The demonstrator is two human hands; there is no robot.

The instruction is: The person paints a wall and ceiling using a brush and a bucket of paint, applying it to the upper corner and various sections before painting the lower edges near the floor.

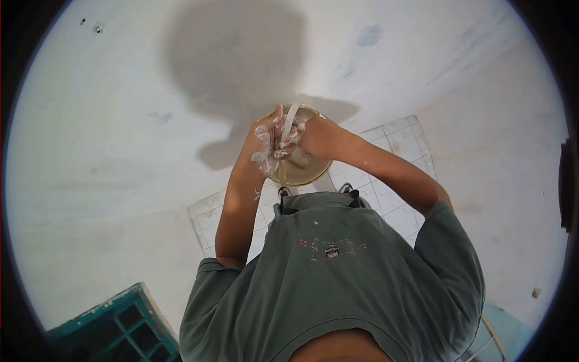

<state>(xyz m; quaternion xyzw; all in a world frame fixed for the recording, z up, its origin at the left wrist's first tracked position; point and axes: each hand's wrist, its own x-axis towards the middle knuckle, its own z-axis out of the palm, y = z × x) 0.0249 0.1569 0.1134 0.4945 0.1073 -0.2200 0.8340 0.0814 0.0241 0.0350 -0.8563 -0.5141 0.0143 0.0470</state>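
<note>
My left hand is over a round bucket with a yellowish rim. White putty is smeared thickly on its fingers and wrist, and the fingers look curled, the thumb pointing up. My right hand reaches in from the other side, its fingers bent and close against the left. Between both hands stands a narrow pale strip, perhaps the edge of a flat tool; which hand grips it I cannot make out. Inside the bucket is a pale, greyish surface, partly covered by my hands.
A whitish wall with grey-blue patches rises ahead, my shadow on it. Pale floor tiles lie around the bucket, with my shoes close to it. A teal lattice frame is at lower left.
</note>
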